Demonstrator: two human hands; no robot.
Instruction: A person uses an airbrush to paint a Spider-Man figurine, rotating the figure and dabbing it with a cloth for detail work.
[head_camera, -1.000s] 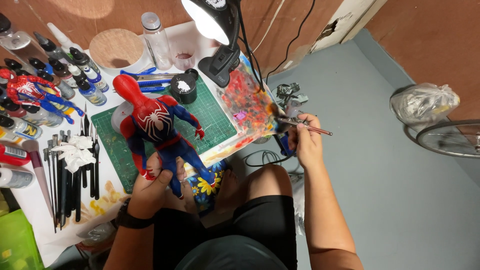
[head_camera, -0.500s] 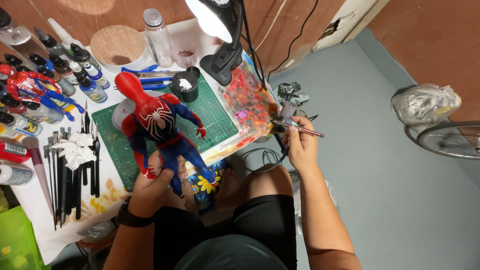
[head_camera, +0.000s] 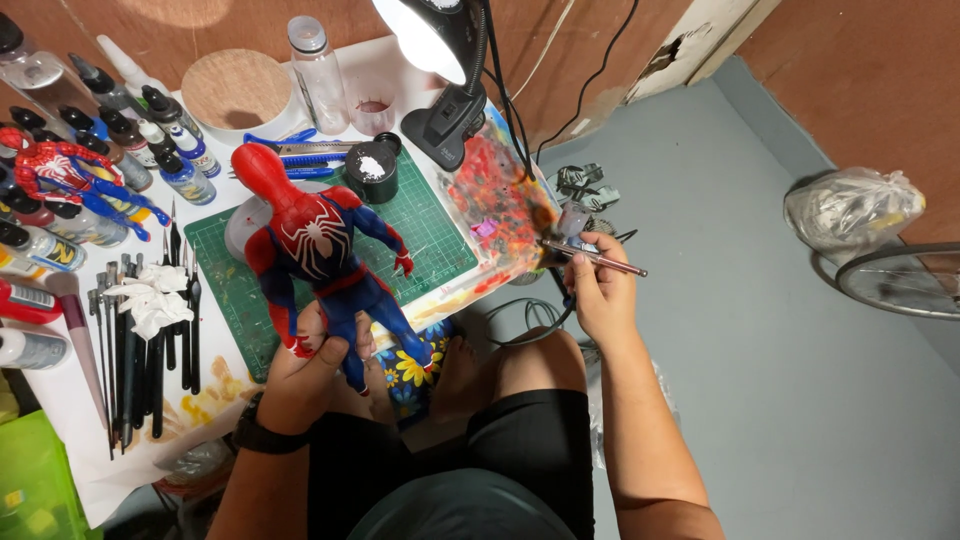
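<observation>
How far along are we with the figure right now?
The red and blue figure already looks fully coloured. The left hand grips its legs over the green cutting mat; the right hand holds an airbrush off to the side, not aimed at it. What is left, I cannot tell.

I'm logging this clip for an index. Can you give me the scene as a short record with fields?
left hand: grips the legs of a red and blue action figure
right hand: holds an airbrush beside the table edge
under figure: green cutting mat
light: black desk lamp, switched on
left of mat: row of brushes, paint bottles
</observation>
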